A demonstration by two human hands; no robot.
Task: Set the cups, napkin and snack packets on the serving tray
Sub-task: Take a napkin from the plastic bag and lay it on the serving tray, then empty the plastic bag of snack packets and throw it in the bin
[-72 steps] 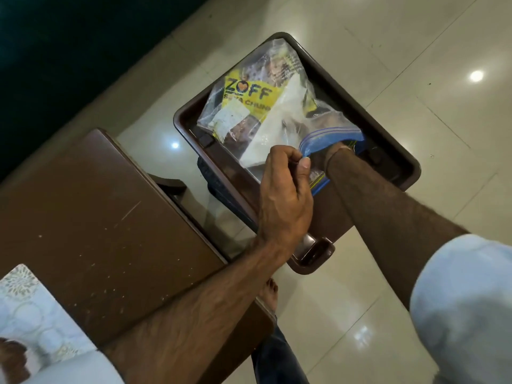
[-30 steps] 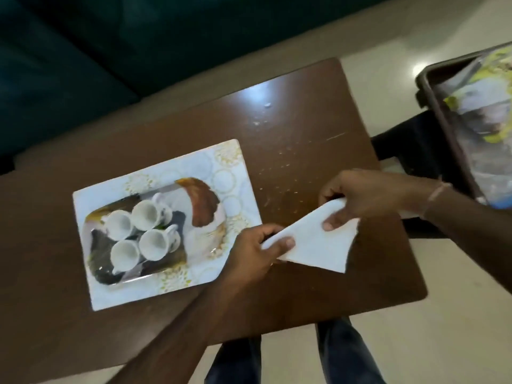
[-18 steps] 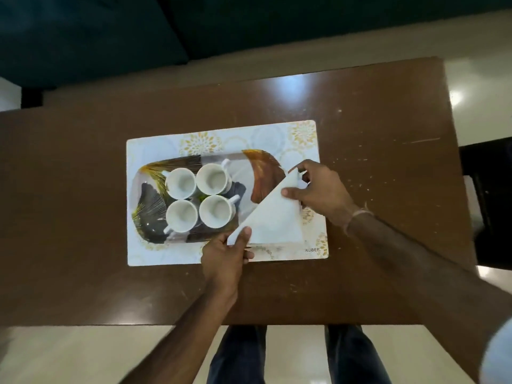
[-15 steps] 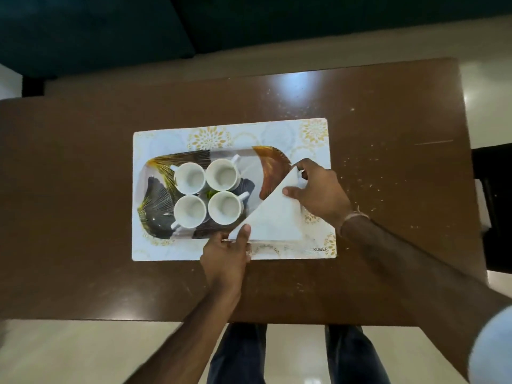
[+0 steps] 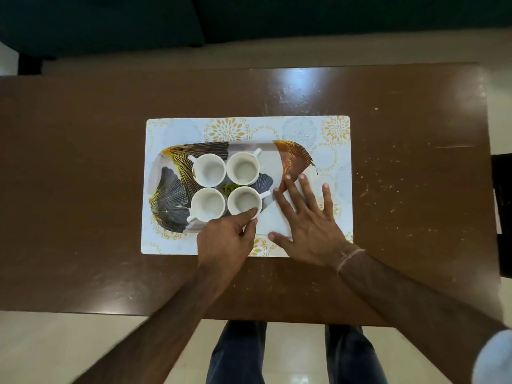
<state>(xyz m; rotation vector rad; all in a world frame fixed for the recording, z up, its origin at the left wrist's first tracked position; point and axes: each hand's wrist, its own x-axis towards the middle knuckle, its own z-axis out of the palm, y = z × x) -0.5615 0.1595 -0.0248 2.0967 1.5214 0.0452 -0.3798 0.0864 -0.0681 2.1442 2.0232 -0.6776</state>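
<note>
A leaf-patterned serving tray (image 5: 249, 146) lies on a white placemat (image 5: 333, 128). Several white cups stand on its left half, among them a far cup (image 5: 209, 170) and a near cup (image 5: 243, 200). A white folded napkin (image 5: 273, 220) lies on the tray's right half. My right hand (image 5: 307, 225) rests flat on it, fingers spread. My left hand (image 5: 225, 242) pinches the napkin's left corner, its forefinger touching the near cup's rim. No snack packets are in view.
The placemat sits mid-way on a brown wooden table (image 5: 83, 162) with crumbs on its right side. A dark sofa (image 5: 110, 20) runs beyond the far edge. A dark object (image 5: 502, 217) stands off the right edge. My legs show below the near edge.
The napkin came out of the bag on the other tray, was carried over and laid on the serving tray's right half. My right hand let go and now lies flat on it.
</note>
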